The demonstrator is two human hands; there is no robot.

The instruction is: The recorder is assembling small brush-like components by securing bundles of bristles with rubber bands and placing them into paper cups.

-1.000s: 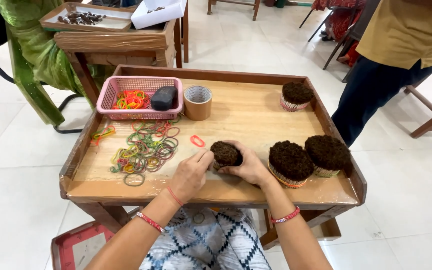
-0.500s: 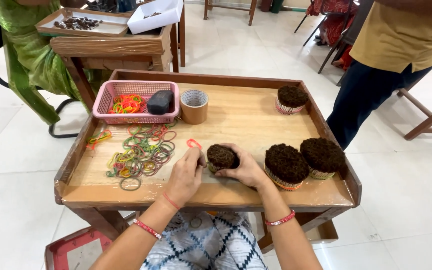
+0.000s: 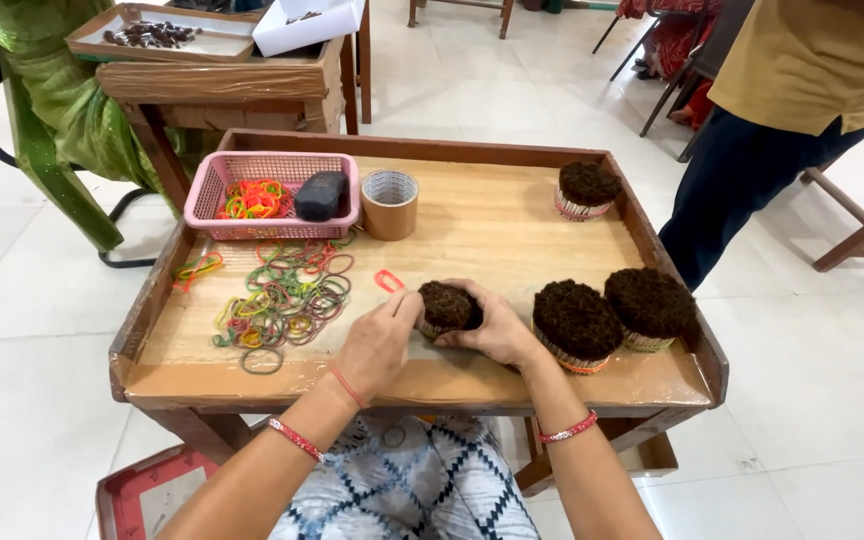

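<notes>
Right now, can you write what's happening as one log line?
left hand: on small dark bundle | right hand: cupping same bundle | red rubber band: beside left hand | loose rubber bands: on tray

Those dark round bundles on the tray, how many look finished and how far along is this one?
Three banded bundles look done: one at the far corner and two at the right, and. In hand is a smaller dark bundle, cupped between the left hand and right hand, a red band lying beside it. Left: a heap of loose rubber bands and more in the pink basket.
</notes>
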